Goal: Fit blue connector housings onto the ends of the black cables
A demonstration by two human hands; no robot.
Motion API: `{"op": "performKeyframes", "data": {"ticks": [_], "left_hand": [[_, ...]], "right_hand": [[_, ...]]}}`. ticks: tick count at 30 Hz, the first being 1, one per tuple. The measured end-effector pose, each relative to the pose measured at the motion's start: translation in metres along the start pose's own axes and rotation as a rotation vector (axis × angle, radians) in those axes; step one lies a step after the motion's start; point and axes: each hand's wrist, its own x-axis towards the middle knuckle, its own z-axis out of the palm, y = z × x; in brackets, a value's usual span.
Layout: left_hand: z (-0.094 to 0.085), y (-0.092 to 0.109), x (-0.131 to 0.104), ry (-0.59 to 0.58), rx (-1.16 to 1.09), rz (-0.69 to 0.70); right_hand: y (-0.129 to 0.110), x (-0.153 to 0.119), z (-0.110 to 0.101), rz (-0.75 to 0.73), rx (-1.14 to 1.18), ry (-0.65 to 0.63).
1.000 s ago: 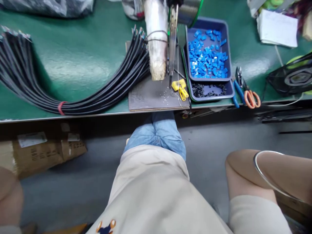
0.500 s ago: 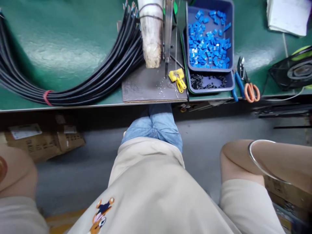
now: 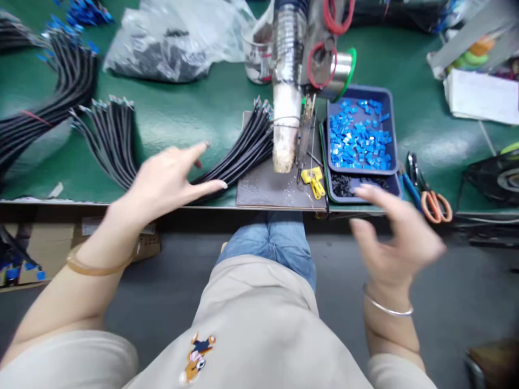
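Observation:
My left hand (image 3: 168,175) is over the middle of a bundle of black cables (image 3: 243,138), thumb and fingers spread apart; whether it touches the cables I cannot tell. The cables' stripped ends reach up beside a white-wrapped nozzle (image 3: 285,119) on the right and fan out on the left. My right hand (image 3: 397,232), blurred, hovers at the table edge with thumb and forefinger apart and nothing between them. Just beyond it are a tray of small black pieces (image 3: 341,185) and, partly over that, a tray of blue connectors (image 3: 359,138).
A yellow clip (image 3: 314,181) lies on the brown board (image 3: 263,186). Orange-handled scissors (image 3: 437,207) and blue-handled pliers (image 3: 411,186) lie right of the trays. Farther back are a clear plastic bag (image 3: 162,46), a wire spool (image 3: 343,73) and another cable bundle (image 3: 75,81).
Both hands have come into view over the table edge, the left above the cables, the right near the trays. The view has tilted up, showing more of the table's far side.

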Motion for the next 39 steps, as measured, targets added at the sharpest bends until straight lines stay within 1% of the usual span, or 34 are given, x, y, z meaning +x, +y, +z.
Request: {"op": "performKeyframes", "data": {"ticks": [2, 3, 4, 6, 8, 11, 13, 15, 16, 18, 19, 20, 23, 24, 25, 27, 29, 31, 33, 36, 38, 39], "left_hand": [[0.012, 0.000, 0.003, -0.138, 0.037, 0.002], [0.017, 0.000, 0.004, -0.167, 0.046, 0.016], [0.021, -0.001, 0.004, -0.173, 0.041, 0.030], [0.025, -0.002, 0.001, -0.148, 0.001, 0.044], [0.024, -0.004, -0.002, -0.113, -0.080, 0.023], [0.021, -0.006, -0.002, -0.091, -0.223, -0.052], [0.021, -0.007, 0.002, -0.093, -0.277, -0.098], [0.023, -0.008, 0.006, -0.118, -0.268, -0.098], [0.024, -0.009, 0.008, -0.139, -0.244, -0.087], [0.028, -0.008, 0.009, -0.177, -0.176, -0.064], [0.029, -0.006, 0.008, -0.156, -0.140, -0.065], [0.030, -0.002, 0.006, -0.087, -0.103, -0.077], [0.035, 0.015, -0.005, 0.265, -0.009, -0.063], [0.037, 0.022, -0.008, 0.330, 0.005, -0.022], [0.040, 0.030, -0.011, 0.349, 0.010, 0.013], [0.046, 0.042, -0.012, 0.301, 0.000, 0.039], [0.052, 0.048, -0.009, 0.279, -0.047, -0.014], [0.057, 0.048, -0.002, 0.287, -0.103, -0.056], [0.058, 0.042, 0.005, 0.312, -0.155, -0.085], [0.055, 0.032, 0.014, 0.360, -0.208, -0.202], [0.052, 0.030, 0.016, 0.390, -0.203, -0.281], [0.051, 0.031, 0.016, 0.405, -0.195, -0.296]], "right_hand": [[0.002, 0.007, 0.019, -0.149, -0.017, -0.027], [0.003, 0.008, 0.029, -0.197, -0.021, -0.051], [0.003, 0.009, 0.038, -0.218, -0.018, -0.076], [0.001, 0.008, 0.052, -0.205, 0.017, -0.109], [0.000, 0.007, 0.058, -0.179, 0.063, -0.114], [-0.004, 0.007, 0.053, -0.128, 0.198, -0.101], [-0.008, 0.007, 0.043, -0.090, 0.382, -0.130], [-0.013, 0.005, 0.031, -0.068, 0.575, -0.167], [-0.015, 0.004, 0.025, -0.073, 0.637, -0.170], [-0.019, 0.001, 0.016, -0.112, 0.662, -0.115], [-0.020, 0.000, 0.013, -0.132, 0.624, -0.064], [-0.020, -0.001, 0.011, -0.143, 0.554, -0.008], [-0.018, 0.000, 0.013, -0.131, 0.264, 0.144], [-0.017, 0.001, 0.015, -0.119, 0.180, 0.166], [-0.016, 0.002, 0.017, -0.108, 0.121, 0.173], [-0.014, 0.005, 0.022, -0.096, 0.070, 0.142], [-0.012, 0.006, 0.026, -0.089, 0.057, 0.085], [-0.010, 0.007, 0.029, -0.089, 0.038, 0.051], [-0.008, 0.007, 0.030, -0.084, 0.007, 0.029], [-0.003, 0.007, 0.032, -0.056, -0.027, -0.005], [-0.001, 0.005, 0.032, -0.038, -0.024, -0.016], [0.000, 0.005, 0.032, -0.032, -0.019, -0.014]]}}
